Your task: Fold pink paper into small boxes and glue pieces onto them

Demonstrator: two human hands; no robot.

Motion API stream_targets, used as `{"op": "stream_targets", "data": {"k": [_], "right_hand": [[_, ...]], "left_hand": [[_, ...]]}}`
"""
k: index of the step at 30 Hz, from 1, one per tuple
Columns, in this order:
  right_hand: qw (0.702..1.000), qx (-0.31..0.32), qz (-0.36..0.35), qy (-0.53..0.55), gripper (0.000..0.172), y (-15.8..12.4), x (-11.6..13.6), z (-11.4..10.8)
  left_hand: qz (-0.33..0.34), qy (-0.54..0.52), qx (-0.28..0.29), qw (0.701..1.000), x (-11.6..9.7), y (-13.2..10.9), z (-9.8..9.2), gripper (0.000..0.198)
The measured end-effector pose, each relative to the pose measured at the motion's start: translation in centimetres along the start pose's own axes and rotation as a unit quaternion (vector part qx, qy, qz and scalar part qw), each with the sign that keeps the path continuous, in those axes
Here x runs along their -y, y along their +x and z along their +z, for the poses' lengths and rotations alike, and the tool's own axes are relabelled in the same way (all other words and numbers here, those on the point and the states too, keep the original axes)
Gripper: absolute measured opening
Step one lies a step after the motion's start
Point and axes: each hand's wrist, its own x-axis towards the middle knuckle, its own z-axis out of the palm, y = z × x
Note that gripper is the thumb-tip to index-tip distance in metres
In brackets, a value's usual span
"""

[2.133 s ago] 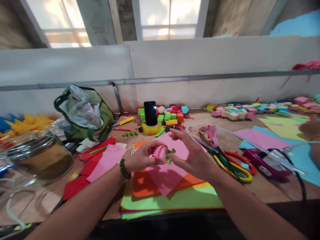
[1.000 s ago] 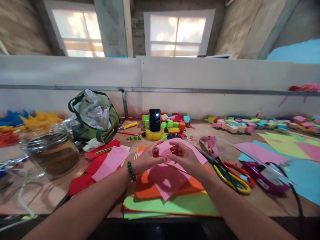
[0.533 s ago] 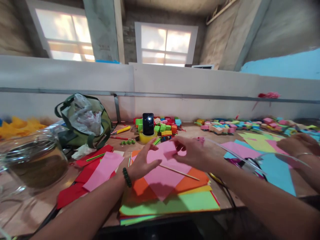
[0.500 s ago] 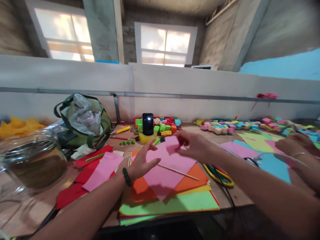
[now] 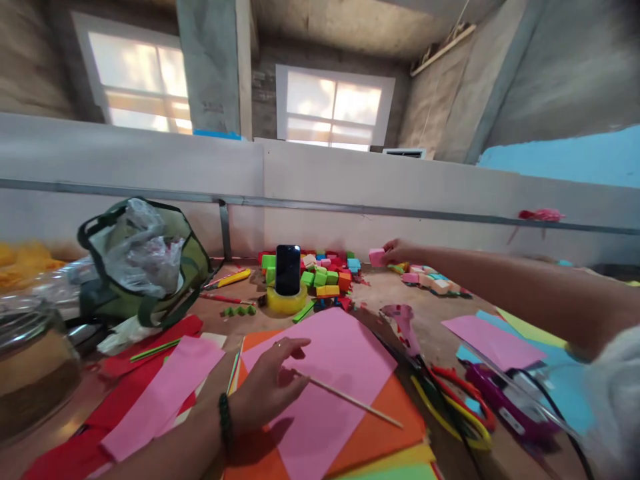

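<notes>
My left hand (image 5: 277, 380) is over a pink paper sheet (image 5: 345, 347), its thumb and fingers apart. A thin wooden stick (image 5: 350, 400) lies slantwise across the sheet, its near-left end close to my left thumb. At the far side of the table, my right hand (image 5: 397, 252) pinches a small pink paper cube (image 5: 377, 257) between its fingertips, by the white partition. Below the pink sheet is a stack of coloured paper with an orange sheet (image 5: 400, 420) on top.
A phone (image 5: 288, 270) stands in a yellow tape roll (image 5: 287, 301) before a pile of coloured cubes (image 5: 330, 277). Left are a green bag (image 5: 193, 267), a glass jar (image 5: 40, 373) and red paper (image 5: 120, 400). Right are yellow-handled scissors (image 5: 450, 417) and a purple glue gun (image 5: 510, 403).
My right hand has carried the pink paper cube from above the sheet to the far side of the table. My left hand stays by the stick. The view has shifted.
</notes>
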Motion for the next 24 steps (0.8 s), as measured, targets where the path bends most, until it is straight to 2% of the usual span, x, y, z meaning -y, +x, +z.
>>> {"op": "stream_targets", "data": {"k": [4,8,12,19,24], "right_hand": [[0.996,0.079,0.030,-0.012,0.032,4.1,-2.5,2.3],[0.992,0.123,0.030,-0.007,0.034,7.1,-3.7,4.4],[0.988,0.150,0.041,-0.002,0.034,8.8,-4.8,6.4],[0.987,0.153,0.041,-0.018,0.031,9.3,-5.0,8.9],[0.993,0.113,-0.019,-0.025,0.031,7.8,-4.0,8.4]], "left_hand": [[-0.039,-0.006,0.038,0.999,0.0,0.1,0.1,0.047],[-0.098,-0.019,0.063,0.993,-0.3,0.3,0.1,0.049],[-0.138,-0.046,0.075,0.987,-0.6,0.5,0.2,0.047],[-0.113,-0.042,0.061,0.991,-0.6,0.5,0.3,0.043],[-0.061,-0.019,0.043,0.997,-0.3,0.5,0.3,0.044]]}}
